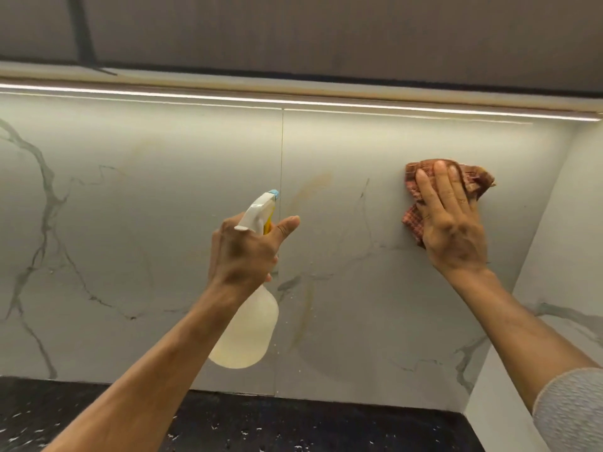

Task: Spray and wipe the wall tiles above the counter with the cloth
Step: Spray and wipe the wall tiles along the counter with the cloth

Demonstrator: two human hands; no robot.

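Cloth point(479, 181) bunched under right hand point(450, 223), pressed flat to wall tiles point(163, 223), fingers straight and close together. Spray bottle point(248, 327) gripped at the neck by left hand point(244, 252), thumb stuck out, nozzle toward tile. Droplets point(287, 296) just right of left hand. Brownish streak point(310, 190) between the hands, seemingly unwiped. Judged mid-task: wiping begun under right hand, area left of left hand probably pending. Worktop point(228, 425) below both.

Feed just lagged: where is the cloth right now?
Head view, right side: the reddish checked cloth is pressed against the wall tile under the right hand, near the side wall, right of the spray bottle.
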